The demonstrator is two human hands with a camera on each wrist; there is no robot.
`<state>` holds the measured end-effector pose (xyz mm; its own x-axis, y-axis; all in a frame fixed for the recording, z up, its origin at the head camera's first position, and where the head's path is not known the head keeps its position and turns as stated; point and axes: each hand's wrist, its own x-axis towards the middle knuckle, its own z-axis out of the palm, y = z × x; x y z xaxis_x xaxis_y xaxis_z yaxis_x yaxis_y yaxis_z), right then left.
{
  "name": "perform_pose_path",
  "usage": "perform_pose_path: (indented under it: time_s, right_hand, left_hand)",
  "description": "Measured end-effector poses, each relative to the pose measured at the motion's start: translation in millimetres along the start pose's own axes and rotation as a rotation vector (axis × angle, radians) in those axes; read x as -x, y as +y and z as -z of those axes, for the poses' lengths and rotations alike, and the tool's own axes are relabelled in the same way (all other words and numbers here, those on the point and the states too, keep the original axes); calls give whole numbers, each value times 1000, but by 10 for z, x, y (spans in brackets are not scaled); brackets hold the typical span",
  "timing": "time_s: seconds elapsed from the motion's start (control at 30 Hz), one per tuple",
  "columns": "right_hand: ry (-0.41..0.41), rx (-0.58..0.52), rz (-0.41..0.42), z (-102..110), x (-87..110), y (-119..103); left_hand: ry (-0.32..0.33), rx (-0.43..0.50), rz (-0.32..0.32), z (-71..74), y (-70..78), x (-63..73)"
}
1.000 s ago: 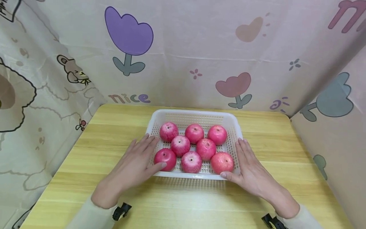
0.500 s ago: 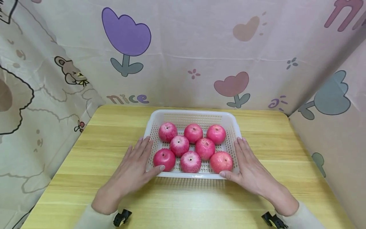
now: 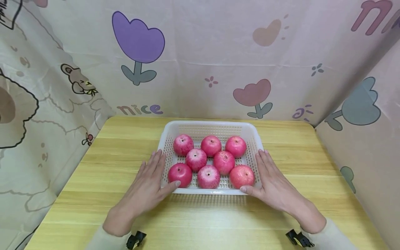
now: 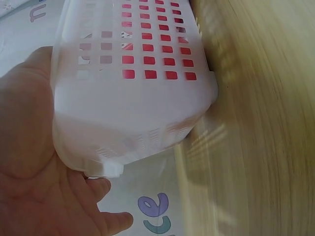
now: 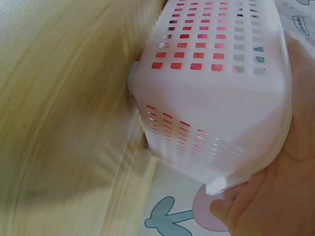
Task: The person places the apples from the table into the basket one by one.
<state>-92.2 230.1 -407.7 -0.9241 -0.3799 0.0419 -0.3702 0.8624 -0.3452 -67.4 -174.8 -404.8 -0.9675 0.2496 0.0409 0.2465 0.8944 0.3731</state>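
Observation:
A white plastic basket [image 3: 212,191] with perforated walls holds several pinkish-red apples [image 3: 196,159] in a single layer. My left hand [image 3: 145,185] rests along the basket's left side with its fingers straight, the thumb at the front rim near the corner. On the opposite side, my right hand [image 3: 276,184] lies likewise, fingers extended along the right rim and thumb over the front corner. From the left wrist, the basket wall [image 4: 128,103] shows red fruit through its holes, with the palm against the rim. The right wrist view has the palm touching the rim of the basket [image 5: 206,93] too.
The basket stands on a light wooden table [image 3: 206,222], towards its back edge. Behind the table hangs a printed cloth [image 3: 193,41] with flowers and lettering, and similar cloth closes off both sides.
My left hand has shifted outward, from over the basket's left rim to along its outer side. The right hand, basket and apples look nearly the same, with a slight camera shift.

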Motion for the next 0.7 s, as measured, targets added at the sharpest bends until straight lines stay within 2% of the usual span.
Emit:
perform_pose_path:
  time_s: [0.43,0.7]
  right_hand:
    - [9,-3,9,-16,13,17]
    - [3,5,5,5,24,39]
  left_hand:
    - [3,21,2,-4,-1,31]
    - [16,45,20,78,-63,84]
